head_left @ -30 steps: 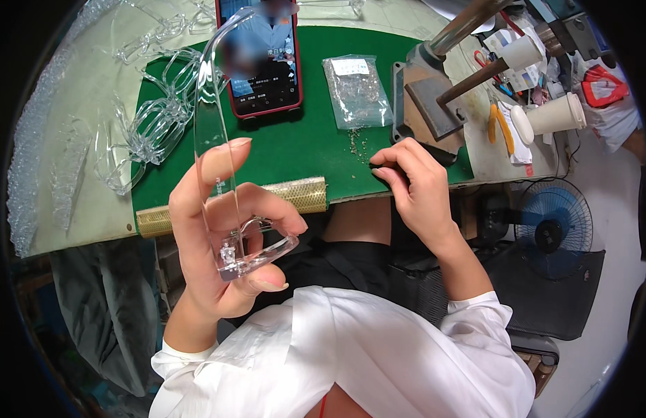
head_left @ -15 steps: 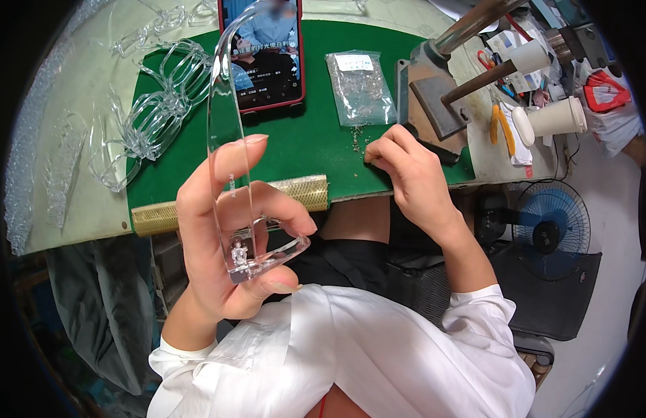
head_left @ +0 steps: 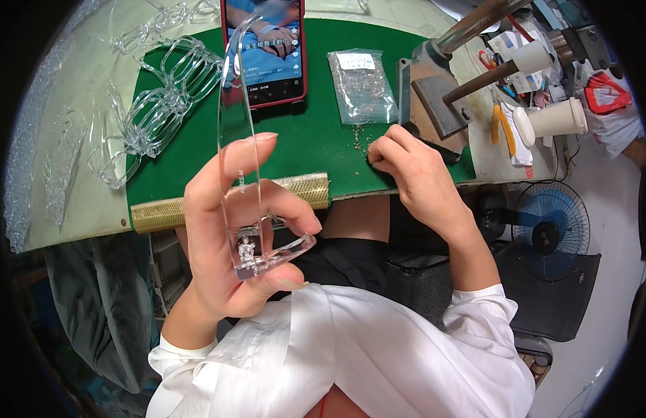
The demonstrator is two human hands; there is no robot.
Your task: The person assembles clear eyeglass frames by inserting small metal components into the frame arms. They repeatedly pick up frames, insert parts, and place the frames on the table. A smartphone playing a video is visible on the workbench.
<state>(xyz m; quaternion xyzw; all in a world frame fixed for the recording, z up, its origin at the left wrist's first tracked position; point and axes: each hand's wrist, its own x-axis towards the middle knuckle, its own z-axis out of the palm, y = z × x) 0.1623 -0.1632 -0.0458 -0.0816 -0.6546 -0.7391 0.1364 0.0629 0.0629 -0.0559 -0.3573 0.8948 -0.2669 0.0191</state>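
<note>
Now my left hand [head_left: 209,233], shifted slightly rightward, grasps the clear glasses frame [head_left: 238,118], raised near the counter's [head_left: 93,226] edge. That brings it nearer the loose bits [head_left: 358,136] by my right hand [head_left: 420,173], whose fingers curl down; whether they pinch one, I can't tell.

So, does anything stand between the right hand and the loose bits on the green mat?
Nothing visible does: the right hand is close beside the loose bits, with the plastic bag beyond them. Its fingertips are partly hidden.
</note>
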